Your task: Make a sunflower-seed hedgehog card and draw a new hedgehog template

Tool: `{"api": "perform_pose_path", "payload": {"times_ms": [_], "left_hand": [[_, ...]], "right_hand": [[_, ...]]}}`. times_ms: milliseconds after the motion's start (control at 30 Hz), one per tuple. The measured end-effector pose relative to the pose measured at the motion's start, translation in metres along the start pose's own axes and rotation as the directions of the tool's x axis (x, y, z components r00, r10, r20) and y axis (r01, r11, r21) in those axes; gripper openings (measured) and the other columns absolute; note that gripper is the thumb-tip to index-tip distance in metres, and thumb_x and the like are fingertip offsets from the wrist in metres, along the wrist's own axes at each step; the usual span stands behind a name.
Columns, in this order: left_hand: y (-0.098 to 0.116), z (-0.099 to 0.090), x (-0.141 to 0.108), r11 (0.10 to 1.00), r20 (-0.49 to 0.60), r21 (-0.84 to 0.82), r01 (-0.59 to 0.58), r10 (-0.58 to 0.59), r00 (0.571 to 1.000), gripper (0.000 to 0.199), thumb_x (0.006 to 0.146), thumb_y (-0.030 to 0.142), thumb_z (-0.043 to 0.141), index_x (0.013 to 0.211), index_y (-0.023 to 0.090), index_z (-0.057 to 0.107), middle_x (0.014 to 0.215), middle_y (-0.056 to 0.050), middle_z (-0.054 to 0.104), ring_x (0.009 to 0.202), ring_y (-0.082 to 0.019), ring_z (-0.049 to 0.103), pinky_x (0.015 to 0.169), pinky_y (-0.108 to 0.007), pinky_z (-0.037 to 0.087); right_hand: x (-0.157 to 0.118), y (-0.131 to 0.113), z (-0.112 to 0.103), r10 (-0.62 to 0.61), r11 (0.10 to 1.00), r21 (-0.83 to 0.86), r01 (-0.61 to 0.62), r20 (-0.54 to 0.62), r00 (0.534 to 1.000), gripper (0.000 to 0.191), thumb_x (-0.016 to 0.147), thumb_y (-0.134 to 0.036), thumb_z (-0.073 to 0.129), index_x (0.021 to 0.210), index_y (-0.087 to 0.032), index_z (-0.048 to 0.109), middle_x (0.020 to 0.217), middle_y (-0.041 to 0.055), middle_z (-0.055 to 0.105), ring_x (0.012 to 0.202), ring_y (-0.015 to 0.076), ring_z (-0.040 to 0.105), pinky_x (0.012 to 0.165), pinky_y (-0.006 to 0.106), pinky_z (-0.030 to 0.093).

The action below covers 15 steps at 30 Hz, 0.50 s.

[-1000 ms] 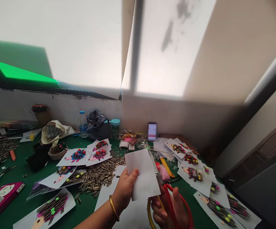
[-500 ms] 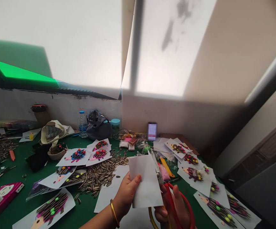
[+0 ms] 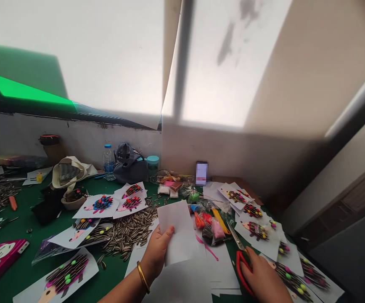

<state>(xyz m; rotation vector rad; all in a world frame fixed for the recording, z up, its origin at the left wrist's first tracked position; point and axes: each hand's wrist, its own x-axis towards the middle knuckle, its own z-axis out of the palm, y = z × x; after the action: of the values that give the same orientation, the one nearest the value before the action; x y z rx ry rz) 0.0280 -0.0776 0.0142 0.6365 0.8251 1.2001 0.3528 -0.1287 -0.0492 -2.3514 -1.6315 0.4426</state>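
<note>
Between the thumb and fingers of my left hand [image 3: 157, 250] is a small sheet of white paper [image 3: 179, 229], held up over other white sheets [image 3: 225, 269]. My right hand [image 3: 263, 277] grips red-handled scissors [image 3: 244, 267], their blades pointing up and away, apart from the paper. Bags of coloured clay [image 3: 215, 225] lie just beyond the two hands. Left of the paper spreads a heap of striped sunflower seeds [image 3: 132, 229]. A hedgehog card [image 3: 291, 280] with seed spines and bright dots lies partly behind my right hand.
More hedgehog cards [image 3: 102, 205] lie at left and right on the green table [image 3: 113, 282]. Along the wall stand a water bottle [image 3: 108, 162], a dark bag [image 3: 130, 164], a teal-lidded jar [image 3: 152, 164] and a phone [image 3: 202, 173]. A pink power strip [image 3: 10, 256] sits at left.
The scissors in my right hand have moved away from the paper, down and to the right. My left hand has shifted slightly left with the paper, uncovering the clay bags.
</note>
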Motion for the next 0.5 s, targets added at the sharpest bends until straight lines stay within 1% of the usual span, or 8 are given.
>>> {"api": "perform_pose_path", "payload": {"times_ms": [67, 167, 233, 300, 367, 400, 433, 500], "left_hand": [[-0.002, 0.0, 0.001, 1.0, 0.0, -0.002, 0.008, -0.008, 1.0, 0.062, 0.069, 0.039, 0.081, 0.12, 0.014, 0.058, 0.1, -0.014, 0.074, 0.081, -0.027, 0.072, 0.066, -0.033, 0.057], [-0.006, 0.0, 0.002, 1.0, 0.016, -0.003, 0.018, -0.018, 1.0, 0.065, 0.069, 0.039, 0.08, 0.124, 0.014, 0.055, 0.103, -0.015, 0.074, 0.083, -0.028, 0.072, 0.068, -0.035, 0.058], [-0.008, -0.002, 0.003, 1.0, 0.024, 0.001, 0.016, -0.016, 1.0, 0.066, 0.071, 0.039, 0.079, 0.126, 0.014, 0.053, 0.105, -0.015, 0.073, 0.083, -0.028, 0.072, 0.068, -0.035, 0.058], [-0.01, -0.004, 0.003, 1.0, 0.031, 0.003, 0.004, -0.004, 1.0, 0.064, 0.073, 0.038, 0.078, 0.127, 0.015, 0.052, 0.105, -0.014, 0.073, 0.083, -0.027, 0.072, 0.069, -0.035, 0.058], [-0.012, -0.007, 0.002, 1.0, 0.033, 0.004, -0.009, 0.008, 0.999, 0.059, 0.074, 0.037, 0.077, 0.124, 0.015, 0.054, 0.103, -0.013, 0.073, 0.081, -0.026, 0.072, 0.069, -0.036, 0.058], [-0.013, -0.007, 0.002, 1.0, 0.029, 0.006, -0.01, 0.009, 1.0, 0.057, 0.073, 0.037, 0.077, 0.121, 0.015, 0.055, 0.102, -0.013, 0.074, 0.08, -0.026, 0.072, 0.069, -0.036, 0.058], [-0.013, -0.007, 0.001, 1.0, 0.024, 0.009, -0.006, 0.006, 1.0, 0.055, 0.073, 0.037, 0.078, 0.118, 0.015, 0.056, 0.101, -0.013, 0.074, 0.08, -0.026, 0.072, 0.069, -0.036, 0.058], [-0.015, -0.004, 0.0, 1.0, 0.022, 0.014, 0.006, -0.006, 1.0, 0.053, 0.07, 0.038, 0.08, 0.113, 0.014, 0.059, 0.099, -0.013, 0.074, 0.079, -0.027, 0.072, 0.069, -0.037, 0.058]], "right_hand": [[-0.002, 0.0, 0.002, 0.002, 0.992, -0.124, 0.006, 0.059, 0.998, 0.059, 0.087, -0.035, 0.046, 0.14, -0.009, 0.045, 0.115, 0.0213, 0.063, 0.102, 0.0325, 0.062, 0.08, 0.04, 0.048], [-0.002, -0.008, -0.007, -0.003, 0.959, -0.281, 0.033, 0.106, 0.994, 0.056, 0.088, -0.031, 0.044, 0.141, -0.013, 0.044, 0.111, 0.0194, 0.065, 0.093, 0.032, 0.066, 0.071, 0.039, 0.049], [0.002, -0.016, -0.019, -0.013, 0.934, -0.352, 0.066, 0.151, 0.988, 0.051, 0.087, -0.032, 0.046, 0.136, -0.018, 0.05, 0.103, 0.0167, 0.069, 0.086, 0.0333, 0.067, 0.068, 0.041, 0.049], [0.005, -0.025, -0.035, -0.003, 0.928, -0.363, 0.076, 0.197, 0.98, 0.04, 0.088, -0.034, 0.046, 0.123, -0.021, 0.06, 0.093, 0.0141, 0.071, 0.082, 0.0338, 0.068, 0.066, 0.041, 0.048], [0.005, -0.039, -0.048, -0.024, 0.934, -0.347, 0.081, 0.166, 0.986, 0.033, 0.089, -0.034, 0.044, 0.11, -0.021, 0.066, 0.089, 0.0133, 0.072, 0.083, 0.0345, 0.068, 0.067, 0.042, 0.048], [0.003, -0.048, -0.053, -0.043, 0.946, -0.315, 0.078, 0.117, 0.992, 0.034, 0.09, -0.035, 0.044, 0.113, -0.021, 0.065, 0.09, 0.0135, 0.071, 0.085, 0.0346, 0.067, 0.068, 0.042, 0.047], [-0.001, -0.059, -0.055, -0.097, 0.964, -0.245, 0.107, 0.049, 0.994, 0.037, 0.091, -0.037, 0.043, 0.117, -0.021, 0.063, 0.095, 0.0139, 0.071, 0.09, 0.0339, 0.066, 0.071, 0.042, 0.047], [-0.011, -0.082, -0.049, -0.277, 0.96, 0.034, 0.278, -0.034, 0.96, 0.043, 0.091, -0.046, 0.046, 0.126, -0.024, 0.058, 0.106, 0.011, 0.069, 0.097, 0.0288, 0.064, 0.078, 0.037, 0.047]]}}
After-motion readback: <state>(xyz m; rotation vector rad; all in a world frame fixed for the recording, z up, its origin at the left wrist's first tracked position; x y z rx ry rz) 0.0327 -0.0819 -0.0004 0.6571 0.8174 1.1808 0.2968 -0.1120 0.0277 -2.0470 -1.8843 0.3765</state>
